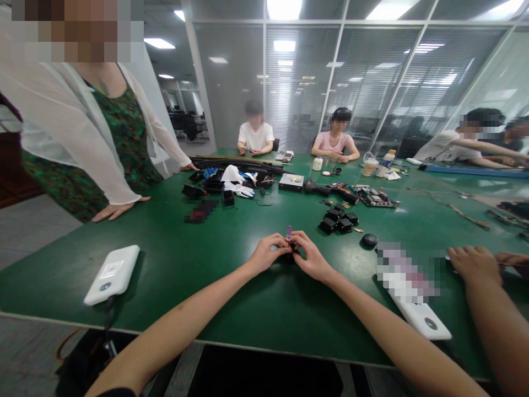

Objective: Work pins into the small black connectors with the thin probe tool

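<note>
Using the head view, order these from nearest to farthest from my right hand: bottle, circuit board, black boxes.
1. Black boxes: beyond the right hand, slightly right.
2. Circuit board: farther back, to the right.
3. Bottle: farthest back, also right.

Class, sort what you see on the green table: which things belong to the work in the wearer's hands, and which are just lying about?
In the work, it seems:
- left hand and right hand
- small dark piece between them
- upright purple-topped item
- possibly the black blocks

Apparently lying about:
- white device at left
- rounded black object
- circuit board
</note>
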Available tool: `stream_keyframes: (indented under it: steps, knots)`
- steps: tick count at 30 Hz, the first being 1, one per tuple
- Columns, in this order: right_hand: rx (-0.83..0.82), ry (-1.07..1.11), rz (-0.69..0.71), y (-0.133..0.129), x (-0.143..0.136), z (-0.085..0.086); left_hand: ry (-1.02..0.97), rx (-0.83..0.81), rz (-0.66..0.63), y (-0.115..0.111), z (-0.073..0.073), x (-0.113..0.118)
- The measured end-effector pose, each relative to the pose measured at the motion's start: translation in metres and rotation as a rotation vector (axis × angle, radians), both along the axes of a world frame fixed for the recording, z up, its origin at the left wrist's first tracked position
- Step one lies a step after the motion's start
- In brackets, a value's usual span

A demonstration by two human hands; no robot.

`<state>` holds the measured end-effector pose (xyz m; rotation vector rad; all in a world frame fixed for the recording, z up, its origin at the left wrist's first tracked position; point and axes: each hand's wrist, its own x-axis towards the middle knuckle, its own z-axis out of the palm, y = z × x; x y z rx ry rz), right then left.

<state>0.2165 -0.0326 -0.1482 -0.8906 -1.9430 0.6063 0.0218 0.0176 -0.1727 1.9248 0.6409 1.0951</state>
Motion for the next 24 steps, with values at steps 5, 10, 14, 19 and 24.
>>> stream_keyframes:
  steps: [5,10,14,19,24]
  knots:
    - [0.019,-0.061,0.064,-0.004,0.002,0.008,0.008,0.035,-0.026,0.0,0.003,-0.001]
    - [0.046,-0.063,0.064,-0.004,-0.001,0.006,0.045,0.087,-0.04,-0.001,0.005,-0.002]
    - [0.053,-0.076,0.064,-0.003,-0.001,0.004,0.058,0.128,-0.042,-0.002,0.005,-0.002]
    - [0.061,-0.096,0.059,0.0,-0.001,0.0,0.049,0.144,-0.007,-0.005,0.003,0.0]
    - [0.088,-0.123,0.059,0.002,-0.001,-0.002,0.02,0.112,0.005,-0.007,0.003,0.002]
